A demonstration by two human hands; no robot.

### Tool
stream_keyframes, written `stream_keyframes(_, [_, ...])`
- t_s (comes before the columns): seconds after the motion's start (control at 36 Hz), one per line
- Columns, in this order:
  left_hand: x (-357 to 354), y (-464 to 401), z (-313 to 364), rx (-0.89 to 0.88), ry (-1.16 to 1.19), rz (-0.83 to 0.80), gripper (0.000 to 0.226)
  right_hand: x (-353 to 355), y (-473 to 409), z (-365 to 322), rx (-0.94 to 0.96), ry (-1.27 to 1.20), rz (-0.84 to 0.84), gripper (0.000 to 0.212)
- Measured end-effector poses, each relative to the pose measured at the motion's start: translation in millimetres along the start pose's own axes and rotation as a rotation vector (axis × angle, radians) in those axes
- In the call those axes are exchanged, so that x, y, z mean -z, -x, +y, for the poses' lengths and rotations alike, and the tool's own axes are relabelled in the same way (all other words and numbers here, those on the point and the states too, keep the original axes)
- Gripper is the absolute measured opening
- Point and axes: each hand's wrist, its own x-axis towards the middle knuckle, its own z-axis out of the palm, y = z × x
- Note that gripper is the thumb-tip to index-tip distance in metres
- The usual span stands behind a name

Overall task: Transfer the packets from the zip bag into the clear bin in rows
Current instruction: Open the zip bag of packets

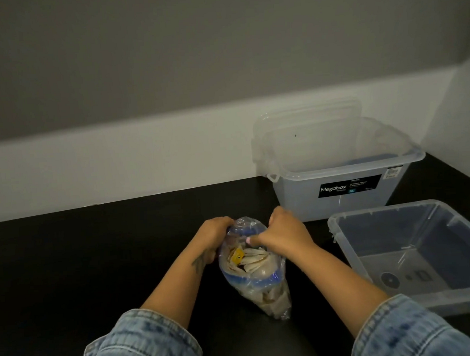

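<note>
Crinkly plastic zip bag bulging with pale packets — both hands, left and right, grip its open mouth.

Both hands gripping zip bag mouth (packets inside), clear bin beside

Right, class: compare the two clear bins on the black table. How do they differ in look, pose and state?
1. The far bin carries a black label reading Megabox on its front wall; the near bin shows no such label.
2. The far bin stands by the wall with a clear lid propped behind it; the near bin sits closer to the person, with no lid seen.
3. The near bin looks lower and wider.

Both are clear plastic, open-topped and hold no packets.
</note>
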Motion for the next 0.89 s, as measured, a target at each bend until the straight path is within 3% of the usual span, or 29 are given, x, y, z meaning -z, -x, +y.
stream_keyframes(0.14, [11,-3,-6,0.165,0.148,-0.040,0.021,1,-7,7,-0.127,-0.038,-0.050,0.026])
stream_keyframes(0.31, [15,-1,-21,0.325,0.414,-0.188,0.025,5,-11,18,-0.346,-0.530,-0.236,0.019])
stream_keyframes(0.47, [13,6,-31,0.389,0.493,-0.226,0.022,1,-10,29,-0.585,-1.069,-0.375,0.014])
stream_keyframes(0.56, [8,6,-38,0.377,0.505,-0.234,0.022,-6,-11,35,-0.652,-1.203,-0.382,0.015])
stream_keyframes(0.61, [4,2,-40,0.331,0.427,-0.179,0.019,-11,-13,40,-0.668,-1.243,-0.379,0.015])
stream_keyframes(0.69, [-3,-3,-38,0.157,0.121,-0.017,0.026,-10,-13,42,-0.636,-1.197,-0.333,0.012])
stream_keyframes(0.78, [-8,-9,-41,-0.116,-0.198,0.100,0.036,-9,-13,41,-0.508,-1.000,-0.307,0.016])
stream_keyframes(0.89, [-9,-3,-40,-0.430,-0.531,0.128,0.047,-9,-12,37,-0.361,-0.698,-0.171,0.015])
